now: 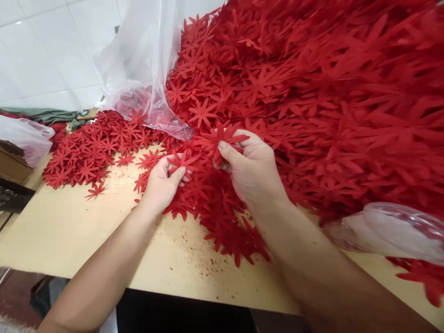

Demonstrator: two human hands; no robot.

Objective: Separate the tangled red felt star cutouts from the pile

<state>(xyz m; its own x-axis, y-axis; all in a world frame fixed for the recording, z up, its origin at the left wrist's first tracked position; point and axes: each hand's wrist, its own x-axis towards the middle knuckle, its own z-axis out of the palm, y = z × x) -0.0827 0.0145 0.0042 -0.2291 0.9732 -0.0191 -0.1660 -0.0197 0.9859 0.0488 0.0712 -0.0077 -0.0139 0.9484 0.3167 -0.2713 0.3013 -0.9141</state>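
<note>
Bag (138,60) spills red flowers (312,92); both hands' grip on some

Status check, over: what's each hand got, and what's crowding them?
Left hand pinching one red flower. Right hand gripping a flower bunch. Big flower pile and plastic bag close behind; loose flowers across table.

A clear plastic bag (138,60) is standing open at the tan tabletop's (62,231) far edge; a smaller plastic bag (26,138) and green cloth (45,115) are lying at its far left corner.
</note>
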